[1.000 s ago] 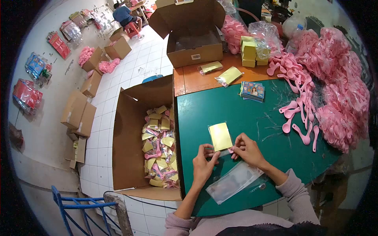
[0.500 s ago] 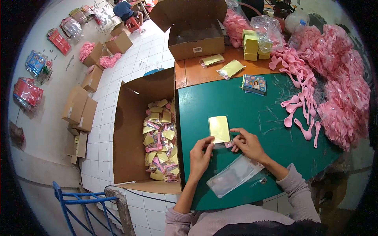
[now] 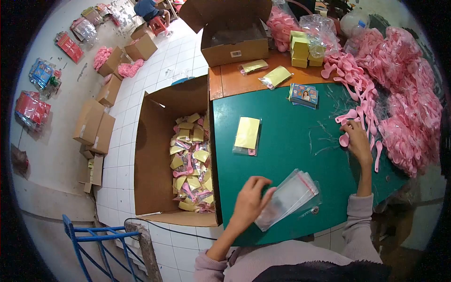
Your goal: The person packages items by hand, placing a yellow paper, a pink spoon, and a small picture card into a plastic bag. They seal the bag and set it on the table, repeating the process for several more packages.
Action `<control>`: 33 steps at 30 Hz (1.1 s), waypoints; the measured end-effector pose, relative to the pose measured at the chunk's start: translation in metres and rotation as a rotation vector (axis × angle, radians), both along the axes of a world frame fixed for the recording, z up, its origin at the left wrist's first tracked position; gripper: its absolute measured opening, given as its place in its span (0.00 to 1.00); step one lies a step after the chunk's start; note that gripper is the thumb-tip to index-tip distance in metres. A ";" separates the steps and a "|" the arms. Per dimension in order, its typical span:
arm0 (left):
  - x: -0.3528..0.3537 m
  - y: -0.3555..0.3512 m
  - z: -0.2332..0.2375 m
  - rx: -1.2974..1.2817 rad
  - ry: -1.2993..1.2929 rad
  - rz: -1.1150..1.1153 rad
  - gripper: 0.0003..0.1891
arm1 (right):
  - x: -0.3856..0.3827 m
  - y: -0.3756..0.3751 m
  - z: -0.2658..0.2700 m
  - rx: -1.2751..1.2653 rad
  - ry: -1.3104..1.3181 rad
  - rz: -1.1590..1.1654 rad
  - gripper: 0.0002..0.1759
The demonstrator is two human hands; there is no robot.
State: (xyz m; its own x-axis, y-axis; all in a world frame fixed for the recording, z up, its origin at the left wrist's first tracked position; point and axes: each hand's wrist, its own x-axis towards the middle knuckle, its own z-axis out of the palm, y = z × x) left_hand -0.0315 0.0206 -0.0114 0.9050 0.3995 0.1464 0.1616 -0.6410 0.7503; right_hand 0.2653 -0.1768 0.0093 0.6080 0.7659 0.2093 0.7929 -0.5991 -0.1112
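My right hand (image 3: 358,143) is at the loose pink spoons (image 3: 361,89) on the right of the green table, its fingers closed on a pink spoon (image 3: 344,139) at the near edge of the pile. The hand partly covers that spoon's handle. Close to the table's front, my left hand (image 3: 252,199) is held with thumb and fingers apart and nothing in it. Beside it lies a stack of clear plastic sleeves (image 3: 289,199). A filled clear packet (image 3: 247,134) with a yellow card and a bit of pink showing rests flat farther back.
A large carton (image 3: 171,113) of packed yellow-and-pink packets stands left of the green table (image 3: 282,150). Printed cards (image 3: 304,95), yellow blocks (image 3: 299,49) and an open box (image 3: 235,49) are behind. Bulky bagged spoons (image 3: 408,103) line the right. A person (image 3: 148,10) sits far off.
Both hands have let go of the yellow-card packet, which now lies farther left. My right hand has moved to the spoons; my left hand has come back toward the sleeves.
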 end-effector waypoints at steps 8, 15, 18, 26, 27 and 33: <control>0.037 -0.014 -0.004 -0.158 0.023 -0.097 0.15 | -0.004 0.004 0.007 0.314 0.015 -0.040 0.09; 0.028 -0.004 0.002 -0.335 0.073 -0.016 0.09 | -0.076 0.025 0.030 0.329 0.406 0.363 0.17; 0.025 -0.003 0.001 -0.350 0.093 -0.005 0.09 | -0.092 0.031 0.054 0.162 0.757 0.495 0.16; 0.021 0.000 -0.006 -0.483 -0.061 -0.036 0.08 | -0.096 0.029 0.028 0.242 0.766 0.238 0.08; 0.020 0.000 -0.008 -0.675 -0.053 -0.029 0.08 | -0.097 0.030 0.029 0.243 0.766 0.237 0.08; 0.020 0.003 0.003 -1.052 -0.024 -0.019 0.10 | -0.110 0.046 0.032 0.584 0.826 0.096 0.05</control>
